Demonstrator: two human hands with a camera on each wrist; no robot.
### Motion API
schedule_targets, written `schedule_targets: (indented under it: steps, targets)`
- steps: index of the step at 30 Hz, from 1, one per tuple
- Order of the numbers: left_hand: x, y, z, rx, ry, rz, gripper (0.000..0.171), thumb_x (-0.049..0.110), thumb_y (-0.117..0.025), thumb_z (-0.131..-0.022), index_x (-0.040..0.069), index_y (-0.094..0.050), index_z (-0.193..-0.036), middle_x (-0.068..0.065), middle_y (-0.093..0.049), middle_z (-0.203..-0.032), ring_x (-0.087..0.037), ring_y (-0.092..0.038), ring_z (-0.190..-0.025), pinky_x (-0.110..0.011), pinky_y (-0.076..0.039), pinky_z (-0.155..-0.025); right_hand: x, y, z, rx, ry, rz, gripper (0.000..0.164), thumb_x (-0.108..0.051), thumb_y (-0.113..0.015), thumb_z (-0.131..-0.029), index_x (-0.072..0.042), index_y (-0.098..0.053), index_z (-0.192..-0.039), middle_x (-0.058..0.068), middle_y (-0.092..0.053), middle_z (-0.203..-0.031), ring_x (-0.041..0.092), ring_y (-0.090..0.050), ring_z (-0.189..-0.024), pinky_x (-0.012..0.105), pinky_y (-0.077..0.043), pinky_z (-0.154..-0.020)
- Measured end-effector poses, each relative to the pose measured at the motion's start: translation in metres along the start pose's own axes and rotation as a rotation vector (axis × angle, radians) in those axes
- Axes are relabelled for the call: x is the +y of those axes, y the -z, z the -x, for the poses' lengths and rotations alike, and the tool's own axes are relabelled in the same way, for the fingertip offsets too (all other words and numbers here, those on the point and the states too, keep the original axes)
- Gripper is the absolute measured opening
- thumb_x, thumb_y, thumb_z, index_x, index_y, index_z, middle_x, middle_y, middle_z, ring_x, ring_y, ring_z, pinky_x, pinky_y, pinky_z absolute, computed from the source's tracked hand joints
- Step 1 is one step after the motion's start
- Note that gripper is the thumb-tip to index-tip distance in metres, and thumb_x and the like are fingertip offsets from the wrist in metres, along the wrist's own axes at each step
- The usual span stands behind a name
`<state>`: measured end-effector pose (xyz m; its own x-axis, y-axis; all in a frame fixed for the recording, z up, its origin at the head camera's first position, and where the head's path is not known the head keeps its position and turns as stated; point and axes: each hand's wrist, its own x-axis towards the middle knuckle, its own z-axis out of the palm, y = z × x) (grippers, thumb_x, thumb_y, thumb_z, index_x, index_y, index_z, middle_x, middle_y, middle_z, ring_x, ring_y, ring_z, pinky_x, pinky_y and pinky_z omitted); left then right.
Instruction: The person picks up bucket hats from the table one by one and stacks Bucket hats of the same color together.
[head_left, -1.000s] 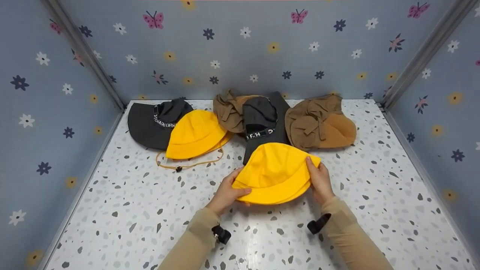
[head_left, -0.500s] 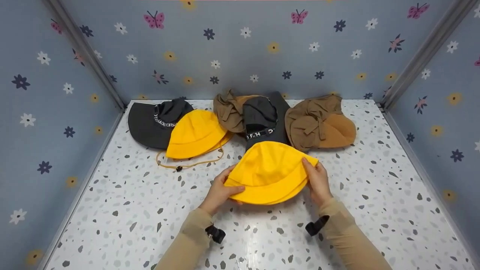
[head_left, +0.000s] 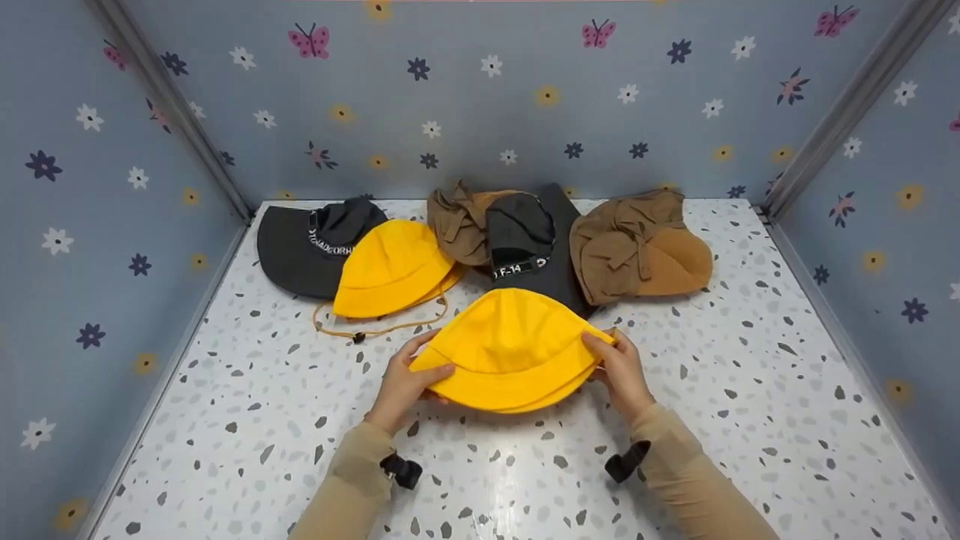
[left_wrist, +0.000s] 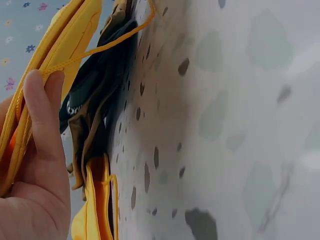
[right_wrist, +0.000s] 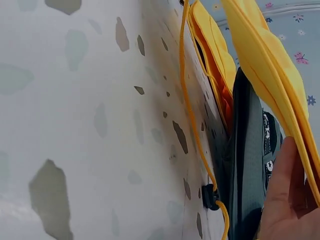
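Fingers of both hands pinch a yellow hat; right-wrist view reveals its toggle.

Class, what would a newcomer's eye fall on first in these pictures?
The bright yellow hat, held at its sides by the left hand and right hand, near the middle of the head view. Next, the second yellow hat, behind and to the left, partly hiding a dark cap.
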<state>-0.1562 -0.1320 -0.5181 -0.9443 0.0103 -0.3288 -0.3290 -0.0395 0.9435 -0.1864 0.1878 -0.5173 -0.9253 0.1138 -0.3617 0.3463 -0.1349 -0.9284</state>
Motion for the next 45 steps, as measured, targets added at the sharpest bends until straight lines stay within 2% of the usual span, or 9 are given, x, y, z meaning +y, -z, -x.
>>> schedule_targets:
  steps: [3,8,15,21,28,32,35,40,45]
  targets:
    - [0.001,0.009,0.001,0.063,0.021,-0.021,0.059,0.016,-0.079,-0.084,0.018,-0.054,-0.137,-0.017,-0.061,-0.117,-0.021,-0.066,-0.068,-0.037,-0.060,-0.059,0.002,-0.004,0.002,-0.012,0.008,0.032,0.021,-0.021,-0.067,-0.094,-0.007,-0.053,-0.102,0.003,-0.060,-0.094,0.016,-0.060,-0.081,0.029,-0.054,-0.067]
    - [-0.001,0.021,0.001,0.155,0.021,-0.006,0.051,0.020,-0.078,-0.086,0.009,-0.052,-0.129,-0.014,-0.061,-0.111,-0.016,-0.062,-0.066,-0.027,-0.056,-0.055,0.007,-0.012,0.007,-0.038,0.003,0.102,0.023,-0.018,-0.068,-0.093,-0.004,-0.057,-0.108,0.005,-0.061,-0.099,0.016,-0.061,-0.080,0.028,-0.056,-0.066]
    - [-0.004,0.038,0.005,0.247,-0.009,0.042,0.052,0.036,-0.067,-0.094,0.009,-0.048,-0.135,-0.010,-0.056,-0.119,-0.012,-0.059,-0.076,-0.022,-0.053,-0.060,0.017,-0.025,0.017,-0.104,0.015,0.203,0.028,-0.021,-0.070,-0.092,-0.003,-0.058,-0.110,0.008,-0.061,-0.096,0.017,-0.064,-0.074,0.032,-0.060,-0.065]
    - [-0.004,0.051,0.007,0.303,-0.040,0.076,0.057,0.037,-0.062,-0.098,0.009,-0.040,-0.143,-0.010,-0.058,-0.121,-0.009,-0.061,-0.074,-0.022,-0.053,-0.060,0.023,-0.035,0.022,-0.145,0.026,0.289,0.030,-0.024,-0.071,-0.091,-0.004,-0.061,-0.112,0.006,-0.061,-0.092,0.015,-0.060,-0.070,0.029,-0.057,-0.062]
    - [-0.005,0.062,0.005,0.372,-0.018,0.006,0.054,0.040,-0.060,-0.098,0.008,-0.047,-0.139,-0.006,-0.058,-0.115,-0.009,-0.057,-0.084,-0.020,-0.051,-0.068,0.034,-0.045,0.029,-0.212,0.057,0.306,0.033,-0.023,-0.071,-0.092,-0.002,-0.059,-0.115,0.005,-0.059,-0.093,0.015,-0.059,-0.068,0.029,-0.056,-0.060]
    - [-0.009,0.067,0.004,0.392,0.009,-0.025,0.052,0.040,-0.062,-0.096,0.007,-0.051,-0.135,-0.009,-0.056,-0.125,-0.012,-0.055,-0.100,-0.015,-0.050,-0.076,0.044,-0.050,0.031,-0.234,0.061,0.319,0.033,-0.024,-0.071,-0.092,-0.003,-0.058,-0.113,0.005,-0.058,-0.096,0.014,-0.057,-0.072,0.027,-0.055,-0.062]
    - [-0.012,0.073,0.004,0.396,0.030,-0.085,0.058,0.046,-0.066,-0.092,0.007,-0.052,-0.132,-0.011,-0.053,-0.134,-0.016,-0.052,-0.109,-0.014,-0.046,-0.082,0.052,-0.054,0.032,-0.250,0.069,0.329,0.033,-0.024,-0.071,-0.092,-0.002,-0.058,-0.113,0.005,-0.059,-0.096,0.013,-0.056,-0.072,0.026,-0.053,-0.062]
    - [-0.016,0.088,0.004,0.380,0.060,-0.223,0.065,0.055,-0.070,-0.086,0.008,-0.057,-0.129,-0.010,-0.053,-0.137,-0.019,-0.050,-0.105,-0.018,-0.045,-0.081,0.059,-0.056,0.032,-0.282,0.079,0.379,0.035,-0.027,-0.070,-0.092,-0.002,-0.059,-0.114,0.003,-0.060,-0.092,0.013,-0.056,-0.070,0.025,-0.050,-0.059]
    - [-0.015,0.100,0.005,0.351,0.082,-0.339,0.065,0.055,-0.069,-0.087,0.005,-0.061,-0.128,-0.017,-0.057,-0.135,-0.024,-0.054,-0.111,-0.031,-0.048,-0.095,0.057,-0.058,0.030,-0.289,0.081,0.433,0.032,-0.025,-0.070,-0.093,-0.003,-0.061,-0.114,0.002,-0.061,-0.090,0.014,-0.053,-0.068,0.025,-0.047,-0.056]
